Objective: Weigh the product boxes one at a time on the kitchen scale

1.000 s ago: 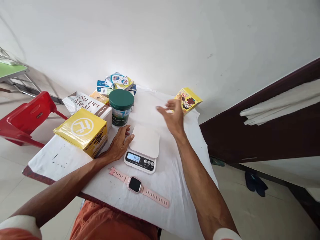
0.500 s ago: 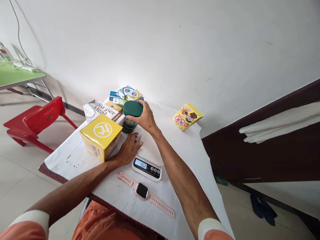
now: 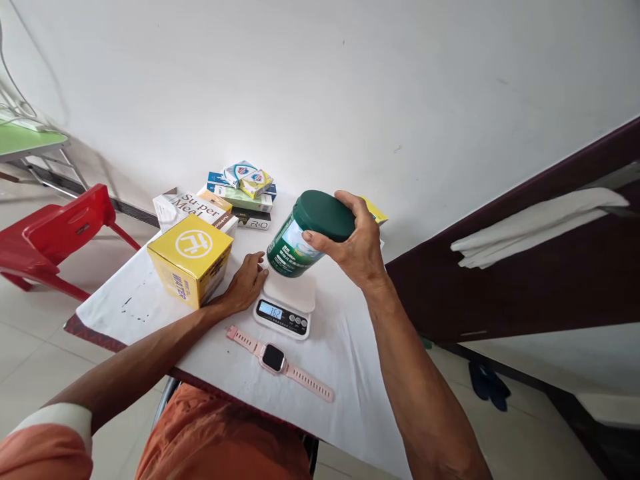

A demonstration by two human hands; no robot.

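A dark green lidded canister (image 3: 305,233) is held tilted above the scale, its label facing left and toward me. My right hand (image 3: 357,240) grips it near the lid, with the thumb on the near side and fingers over the far side. Beneath it stands a white digital kitchen scale (image 3: 286,319) whose display reads 362. My left hand (image 3: 246,283) lies at the scale's left edge, loosely open and holding nothing. Just left of that hand is a yellow box (image 3: 193,260). A pink-strapped smartwatch (image 3: 273,359) lies flat in front of the scale.
Behind the yellow box are a white "Su-per Meal" box (image 3: 195,207) and a stack of small cartons (image 3: 245,187). Another yellow carton (image 3: 375,210) shows partly behind my right hand. A red chair (image 3: 75,227) stands left of the white-covered table (image 3: 345,360).
My right hand has lifted the green canister from beside the boxes and brought it rightward and nearer, tilting it. The left hand stays beside the scale. The view has shifted slightly.
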